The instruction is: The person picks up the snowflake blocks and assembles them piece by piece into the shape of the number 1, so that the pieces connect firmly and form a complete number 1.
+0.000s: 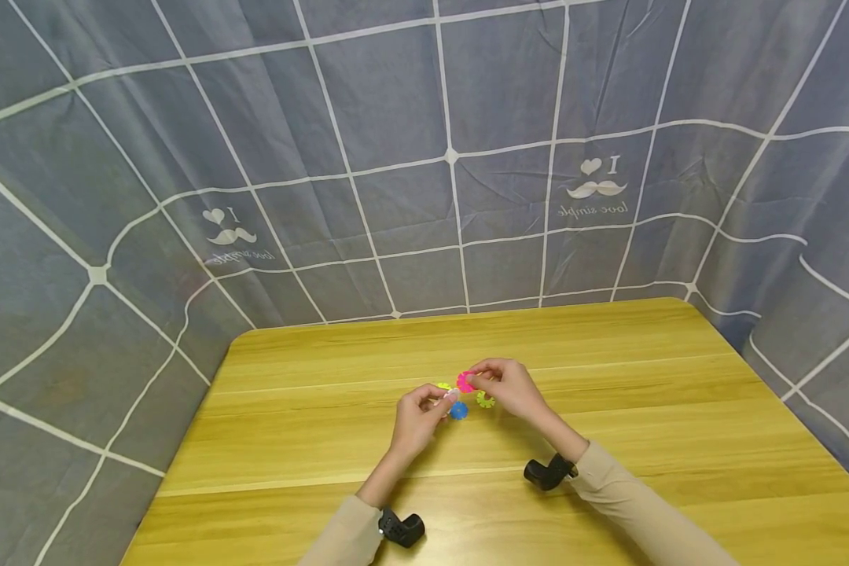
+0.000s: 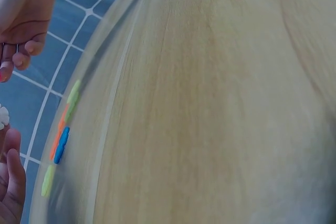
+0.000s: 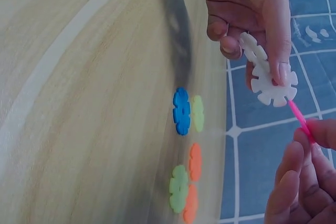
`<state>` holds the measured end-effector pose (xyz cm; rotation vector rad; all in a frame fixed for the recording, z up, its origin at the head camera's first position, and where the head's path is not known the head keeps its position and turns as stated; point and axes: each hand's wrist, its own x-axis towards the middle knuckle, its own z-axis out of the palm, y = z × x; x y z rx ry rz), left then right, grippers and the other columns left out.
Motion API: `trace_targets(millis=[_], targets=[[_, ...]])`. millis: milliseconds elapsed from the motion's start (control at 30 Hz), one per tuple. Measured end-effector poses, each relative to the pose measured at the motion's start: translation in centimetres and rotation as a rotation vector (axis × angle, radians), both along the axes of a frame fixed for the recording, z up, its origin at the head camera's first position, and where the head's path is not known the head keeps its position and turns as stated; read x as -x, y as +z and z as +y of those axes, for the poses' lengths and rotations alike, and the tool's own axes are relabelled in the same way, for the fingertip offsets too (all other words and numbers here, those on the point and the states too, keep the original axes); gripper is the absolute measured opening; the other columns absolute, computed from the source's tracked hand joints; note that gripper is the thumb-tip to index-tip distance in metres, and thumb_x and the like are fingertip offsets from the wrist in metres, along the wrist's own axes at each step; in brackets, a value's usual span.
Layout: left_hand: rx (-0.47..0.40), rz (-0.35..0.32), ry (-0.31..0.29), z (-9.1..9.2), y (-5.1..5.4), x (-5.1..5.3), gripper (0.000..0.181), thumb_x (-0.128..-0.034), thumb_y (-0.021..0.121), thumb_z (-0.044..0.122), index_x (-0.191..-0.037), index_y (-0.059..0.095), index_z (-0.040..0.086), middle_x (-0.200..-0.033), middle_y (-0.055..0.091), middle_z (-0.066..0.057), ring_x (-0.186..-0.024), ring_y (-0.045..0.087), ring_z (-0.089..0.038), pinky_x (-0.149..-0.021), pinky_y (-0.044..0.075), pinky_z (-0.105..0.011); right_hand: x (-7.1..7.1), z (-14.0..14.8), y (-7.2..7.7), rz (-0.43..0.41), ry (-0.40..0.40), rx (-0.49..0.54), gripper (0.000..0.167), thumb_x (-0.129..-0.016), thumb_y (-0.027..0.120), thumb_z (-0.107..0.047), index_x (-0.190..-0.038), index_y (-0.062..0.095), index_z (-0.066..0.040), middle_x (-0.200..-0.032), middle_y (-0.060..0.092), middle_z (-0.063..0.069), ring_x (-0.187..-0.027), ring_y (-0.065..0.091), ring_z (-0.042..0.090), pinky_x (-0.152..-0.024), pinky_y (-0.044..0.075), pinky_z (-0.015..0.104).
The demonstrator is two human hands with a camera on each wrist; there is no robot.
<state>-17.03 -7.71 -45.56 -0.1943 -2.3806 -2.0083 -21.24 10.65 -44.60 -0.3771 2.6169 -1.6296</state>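
My left hand (image 1: 416,423) pinches a white notched plastic disc (image 3: 273,85) between thumb and fingers. Joined to that disc is a second white notched piece (image 3: 253,48), partly behind the thumb. A bright pink notched disc (image 1: 465,382) is held by my right hand (image 1: 507,387), edge-on in the right wrist view. The pink disc's edge meets the white disc's rim; how far it sits in a slot I cannot tell. Below the hands lie a blue disc (image 3: 181,110), a yellow disc (image 3: 197,113), a green disc (image 3: 179,188) and two orange discs (image 3: 195,161).
The loose discs lie on a wood-grain table (image 1: 311,440), close under both hands. A grey curtain (image 1: 396,204) with white grid lines hangs along the table's back and sides. Each wrist wears a black camera (image 1: 548,472).
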Motion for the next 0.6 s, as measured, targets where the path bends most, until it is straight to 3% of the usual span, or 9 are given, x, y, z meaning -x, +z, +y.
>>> trace_targets(millis=[233, 367, 500, 600], targets=[[0.027, 0.044, -0.024, 0.04, 0.28, -0.09, 0.016, -0.0898, 0.067, 0.011, -0.089, 0.068, -0.005, -0.075, 0.062, -0.037, -0.052, 0.055, -0.031, -0.04, 0.035, -0.013, 0.18, 0.01, -0.17, -0.043, -0.001, -0.021, 0.02, -0.087, 0.068, -0.015, -0.101, 0.072, -0.002, -0.081, 0.07, 0.019, -0.061, 0.062, 0.03, -0.047, 0.038, 0.02], [0.027, 0.072, -0.036, 0.09, 0.14, -0.09, 0.015, -0.0904, 0.066, 0.01, -0.089, 0.067, -0.006, -0.075, 0.06, -0.037, -0.048, 0.05, -0.018, -0.042, 0.034, -0.012, 0.22, 0.0, -0.12, -0.039, 0.002, -0.008, 0.02, -0.085, 0.07, -0.015, -0.101, 0.072, -0.003, -0.079, 0.071, 0.018, -0.059, 0.061, 0.025, -0.047, 0.038, 0.02], [0.048, 0.118, -0.04, 0.12, 0.03, -0.23, 0.015, -0.0917, 0.064, 0.01, -0.089, 0.067, -0.004, -0.076, 0.059, -0.03, -0.051, 0.043, -0.004, -0.045, 0.034, -0.012, 0.1, -0.05, -0.12, -0.048, -0.001, 0.037, 0.017, -0.084, 0.071, -0.011, -0.097, 0.072, 0.0, -0.079, 0.071, 0.02, -0.063, 0.066, 0.031, -0.052, 0.051, 0.029], [0.064, 0.147, -0.04, 0.13, 0.01, -0.34, 0.015, -0.0924, 0.063, 0.01, -0.088, 0.066, -0.004, -0.077, 0.059, -0.023, -0.052, 0.04, 0.0, -0.045, 0.032, -0.012, -0.14, -0.2, -0.05, -0.05, -0.005, 0.072, 0.015, -0.084, 0.069, -0.007, -0.095, 0.072, 0.002, -0.079, 0.069, 0.024, -0.063, 0.066, 0.034, -0.053, 0.053, 0.032]])
